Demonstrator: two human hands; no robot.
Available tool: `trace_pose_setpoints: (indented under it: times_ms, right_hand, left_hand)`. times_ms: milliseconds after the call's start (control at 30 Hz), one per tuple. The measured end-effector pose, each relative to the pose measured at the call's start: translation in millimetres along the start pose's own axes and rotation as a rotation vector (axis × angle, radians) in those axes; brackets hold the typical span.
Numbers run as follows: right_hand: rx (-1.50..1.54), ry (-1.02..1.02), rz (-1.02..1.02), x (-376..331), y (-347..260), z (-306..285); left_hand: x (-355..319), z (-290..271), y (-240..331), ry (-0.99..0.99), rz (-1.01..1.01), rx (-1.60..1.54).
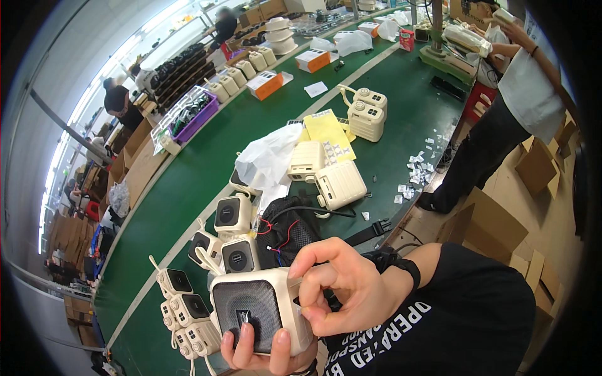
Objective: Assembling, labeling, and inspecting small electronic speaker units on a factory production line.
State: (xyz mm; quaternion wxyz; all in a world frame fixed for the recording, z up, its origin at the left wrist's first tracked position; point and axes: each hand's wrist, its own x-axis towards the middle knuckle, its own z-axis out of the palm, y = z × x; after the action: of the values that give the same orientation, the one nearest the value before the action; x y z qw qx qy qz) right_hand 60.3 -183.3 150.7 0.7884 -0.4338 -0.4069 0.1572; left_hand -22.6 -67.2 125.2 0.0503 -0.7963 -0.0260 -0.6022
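Observation:
Close to me, a cream portable speaker (291, 294) with a dark mesh front is held up, its grille turned to the left. My left hand (266, 356) grips it from below, fingertips pressed on the lower part of the mesh. At the speaker's right side, my right hand (357, 291) has thumb and fingers pinched together against the case. What that pinch holds, if anything, is too small to make out. Just beyond lies a black mesh pouch (291, 235) with thin red and blue wires. Several like speakers (232, 213) stand to the left of it.
Farther along the green table (200, 156) are more cream speakers (342, 183), a yellow sticker sheet (329, 133) and a white plastic bag (269, 153). Small paper scraps (417, 172) lie near the right edge. A co-worker (527, 94) stands at the right, beside open cardboard boxes (486, 222).

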Motion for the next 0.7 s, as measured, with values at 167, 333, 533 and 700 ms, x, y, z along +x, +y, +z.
trace_pose_setpoints:
  times_ms: [167, 333, 533, 700]
  right_hand:
    - [-0.075, 0.035, -0.106, -1.9, 6.6, -1.2]
    - [-0.059, -0.061, -0.259, 11.6, -3.1, -15.2]
    - [-0.305, -0.332, -0.434, 36.5, 4.2, -27.2]
    - [-0.461, -0.336, -0.675, 34.8, 3.3, -31.4]
  left_hand:
    - [-2.4, 3.0, 1.9, -0.021, -0.033, -0.012]
    - [2.3, -12.1, -8.5, -0.158, -0.461, -0.453]
    - [17.0, -21.2, -11.1, -0.279, -0.308, -0.569]
    - [20.1, -25.1, -7.8, -0.289, -0.275, -0.482]
